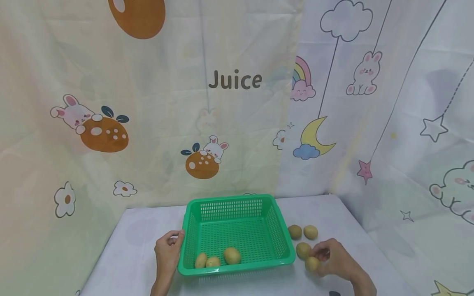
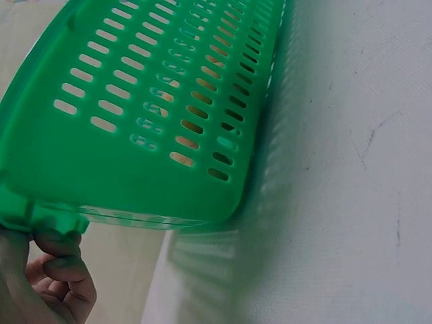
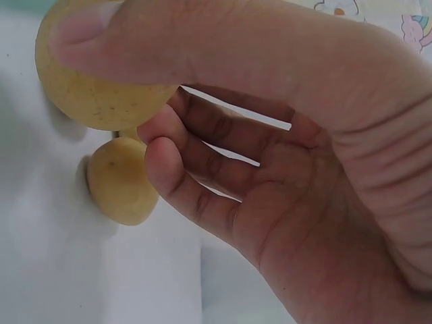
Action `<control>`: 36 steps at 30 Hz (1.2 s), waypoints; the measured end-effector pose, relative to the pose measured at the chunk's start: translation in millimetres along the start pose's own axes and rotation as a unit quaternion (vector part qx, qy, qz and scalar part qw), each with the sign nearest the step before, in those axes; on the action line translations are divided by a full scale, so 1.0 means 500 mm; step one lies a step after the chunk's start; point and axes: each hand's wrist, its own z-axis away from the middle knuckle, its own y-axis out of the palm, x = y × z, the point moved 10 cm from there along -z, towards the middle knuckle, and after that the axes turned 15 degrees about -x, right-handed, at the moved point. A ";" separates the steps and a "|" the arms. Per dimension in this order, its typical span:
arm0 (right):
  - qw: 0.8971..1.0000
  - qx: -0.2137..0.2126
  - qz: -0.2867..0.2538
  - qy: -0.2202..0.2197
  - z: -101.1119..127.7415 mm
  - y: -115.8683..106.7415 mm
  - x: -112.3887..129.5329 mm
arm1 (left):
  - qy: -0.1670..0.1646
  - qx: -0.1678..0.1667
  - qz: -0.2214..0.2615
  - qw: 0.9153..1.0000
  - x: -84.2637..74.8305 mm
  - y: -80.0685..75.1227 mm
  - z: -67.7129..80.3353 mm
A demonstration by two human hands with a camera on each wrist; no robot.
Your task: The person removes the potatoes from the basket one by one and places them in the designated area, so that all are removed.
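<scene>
Head view: green slotted plastic basket [image 1: 237,230] on the counter [image 1: 122,263] holds three potatoes [image 1: 217,258]; four remain just right of it.

Left wrist: left hand [image 2: 40,283] pinches the basket rim.

Right wrist: right hand [image 3: 270,135] grasps one smooth, rounded potato [image 3: 94,88]; another potato [image 3: 121,179] lies beneath it.

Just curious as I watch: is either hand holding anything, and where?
The right hand pinches a potato across its sides. The left hand grips the green basket at its left rim.
</scene>
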 end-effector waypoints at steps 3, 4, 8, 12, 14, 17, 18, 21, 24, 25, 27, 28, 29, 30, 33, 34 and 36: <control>1.000 0.008 0.000 0.006 0.003 0.004 -0.004 | -0.001 -0.001 0.000 1.000 0.000 -0.001 0.000; 1.000 0.009 0.000 0.006 0.004 0.004 -0.006 | -0.002 -0.001 0.000 1.000 0.001 -0.001 0.000; 1.000 0.004 -0.001 0.003 0.008 0.003 -0.012 | -0.004 0.002 -0.001 1.000 0.002 0.001 0.000; 1.000 -0.005 -0.009 -0.014 0.013 0.003 -0.015 | -0.006 0.000 -0.010 1.000 0.003 0.001 0.000; 1.000 -0.005 -0.013 -0.021 0.016 0.005 -0.016 | -0.007 -0.004 -0.013 1.000 0.003 -0.002 -0.001; 1.000 0.001 -0.018 -0.018 0.019 0.009 -0.019 | -0.008 -0.007 -0.015 1.000 0.001 -0.005 -0.001; 1.000 0.003 -0.019 -0.013 0.020 0.010 -0.020 | -0.008 -0.006 -0.014 1.000 0.000 -0.005 -0.001; 1.000 0.008 -0.017 0.000 0.023 0.009 -0.024 | -0.007 -0.002 -0.010 1.000 -0.004 -0.004 -0.001; 1.000 0.014 -0.014 0.007 0.027 0.011 -0.027 | -0.008 0.001 -0.011 1.000 -0.006 -0.005 0.001; 1.000 0.015 -0.013 0.008 0.028 0.012 -0.028 | -0.007 0.001 -0.010 1.000 -0.007 -0.005 0.002; 1.000 0.017 -0.013 0.009 0.029 0.013 -0.030 | -0.006 0.003 -0.011 1.000 -0.008 -0.005 0.002; 1.000 0.017 -0.012 0.007 0.029 0.013 -0.030 | -0.005 0.003 -0.010 1.000 -0.009 -0.005 0.002; 1.000 0.017 -0.011 0.006 0.029 0.014 -0.030 | -0.005 0.003 -0.011 1.000 -0.009 -0.005 0.002; 1.000 0.018 -0.011 0.005 0.029 0.014 -0.029 | -0.004 0.004 -0.011 1.000 -0.008 -0.004 0.001; 1.000 0.017 -0.008 0.001 0.029 0.015 -0.027 | -0.005 0.000 -0.013 1.000 -0.007 -0.004 0.001; 1.000 0.019 -0.007 0.000 0.029 0.016 -0.027 | -0.005 -0.002 -0.013 1.000 -0.007 -0.005 0.001; 1.000 0.021 -0.004 0.003 0.031 0.017 -0.028 | -0.003 -0.005 -0.012 1.000 -0.007 -0.005 0.002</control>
